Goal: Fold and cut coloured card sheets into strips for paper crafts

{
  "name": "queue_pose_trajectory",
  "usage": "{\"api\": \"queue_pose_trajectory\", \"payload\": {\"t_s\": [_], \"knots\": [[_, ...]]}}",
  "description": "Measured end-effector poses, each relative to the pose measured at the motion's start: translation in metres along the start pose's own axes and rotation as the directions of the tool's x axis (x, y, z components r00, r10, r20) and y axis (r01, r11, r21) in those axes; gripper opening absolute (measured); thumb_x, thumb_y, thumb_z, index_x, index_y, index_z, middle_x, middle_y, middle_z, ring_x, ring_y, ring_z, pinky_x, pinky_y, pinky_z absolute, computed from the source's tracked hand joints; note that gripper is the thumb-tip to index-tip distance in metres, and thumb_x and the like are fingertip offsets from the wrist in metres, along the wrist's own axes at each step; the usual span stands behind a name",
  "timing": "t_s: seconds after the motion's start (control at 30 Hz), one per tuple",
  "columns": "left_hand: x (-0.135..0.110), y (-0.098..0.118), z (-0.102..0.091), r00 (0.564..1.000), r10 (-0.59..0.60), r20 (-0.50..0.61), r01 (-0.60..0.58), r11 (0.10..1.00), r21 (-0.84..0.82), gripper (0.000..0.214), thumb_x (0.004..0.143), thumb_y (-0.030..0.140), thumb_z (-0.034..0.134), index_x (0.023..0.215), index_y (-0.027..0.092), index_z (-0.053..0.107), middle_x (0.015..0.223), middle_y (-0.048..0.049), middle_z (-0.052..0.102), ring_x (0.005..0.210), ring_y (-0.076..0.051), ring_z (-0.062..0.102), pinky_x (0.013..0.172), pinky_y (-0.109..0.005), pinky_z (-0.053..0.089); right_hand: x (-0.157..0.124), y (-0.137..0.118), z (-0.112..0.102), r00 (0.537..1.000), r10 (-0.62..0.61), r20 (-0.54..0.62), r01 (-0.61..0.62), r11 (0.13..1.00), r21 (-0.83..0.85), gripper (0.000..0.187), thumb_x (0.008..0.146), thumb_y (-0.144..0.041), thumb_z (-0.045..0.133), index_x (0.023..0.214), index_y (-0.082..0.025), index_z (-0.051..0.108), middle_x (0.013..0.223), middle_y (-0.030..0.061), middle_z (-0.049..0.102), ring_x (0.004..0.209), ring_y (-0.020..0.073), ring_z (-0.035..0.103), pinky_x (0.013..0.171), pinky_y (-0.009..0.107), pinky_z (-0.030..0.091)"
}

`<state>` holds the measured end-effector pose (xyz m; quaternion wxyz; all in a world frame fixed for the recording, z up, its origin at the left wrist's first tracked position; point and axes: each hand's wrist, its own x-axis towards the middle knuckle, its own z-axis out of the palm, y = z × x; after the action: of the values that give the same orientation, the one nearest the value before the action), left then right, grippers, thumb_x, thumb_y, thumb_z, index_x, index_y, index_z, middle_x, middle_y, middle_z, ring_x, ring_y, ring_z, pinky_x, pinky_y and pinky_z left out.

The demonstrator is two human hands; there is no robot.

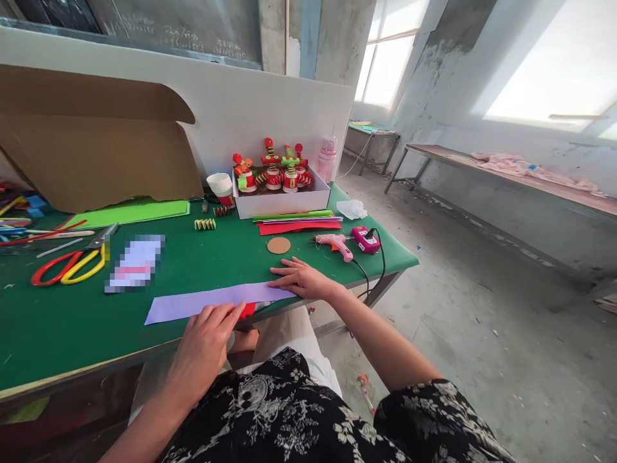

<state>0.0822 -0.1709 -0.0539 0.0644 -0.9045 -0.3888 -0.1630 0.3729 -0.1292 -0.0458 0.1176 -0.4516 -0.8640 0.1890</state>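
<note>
A long lilac paper strip (193, 302) lies along the near edge of the green table (207, 257). My right hand (301, 278) rests flat on the strip's right end, fingers stretched out. My left hand (205, 344) sits at the table's edge by the strip's lower side, fingers curled over something red (247, 310) that peeks out beyond them; what that red piece is stays unclear.
A pink glue gun (336, 244) and its pink plug block (365, 239) lie at right, next to a cardboard disc (279, 245). Behind are coloured paper sheets (296, 222), a white box of red craft figures (279, 186), paper cups (220, 185), scissors (72, 265) and a cardboard flap (91, 141).
</note>
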Motion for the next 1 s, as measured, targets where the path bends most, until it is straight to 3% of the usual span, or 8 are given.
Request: {"api": "queue_pose_trajectory", "payload": {"t_s": [0.3, 1.0], "knots": [[0.006, 0.004, -0.001, 1.000, 0.008, 0.014, -0.008, 1.000, -0.018, 0.057, 0.081, 0.000, 0.039, 0.129, 0.017, 0.063, 0.113, -0.0123, 0.071, 0.100, -0.028, 0.062, 0.083, -0.042, 0.050, 0.006, 0.011, 0.012, 1.000, 0.004, -0.020, -0.004, 1.000, -0.026, 0.036, 0.103, -0.029, 0.049, 0.136, -0.039, 0.062, 0.155, -0.0015, 0.048, 0.152, 0.0272, 0.026, 0.123, 0.055, 0.018], [0.005, 0.010, 0.006, 0.999, 0.037, 0.027, -0.037, 0.999, -0.024, 0.061, 0.080, -0.003, 0.038, 0.133, 0.018, 0.061, 0.114, -0.0104, 0.072, 0.100, -0.026, 0.062, 0.083, -0.040, 0.050, 0.006, 0.010, 0.012, 1.000, 0.005, -0.023, -0.006, 1.000, -0.020, 0.038, 0.104, -0.028, 0.049, 0.139, -0.038, 0.059, 0.155, -0.0016, 0.047, 0.153, 0.0272, 0.024, 0.124, 0.055, 0.017]]}}
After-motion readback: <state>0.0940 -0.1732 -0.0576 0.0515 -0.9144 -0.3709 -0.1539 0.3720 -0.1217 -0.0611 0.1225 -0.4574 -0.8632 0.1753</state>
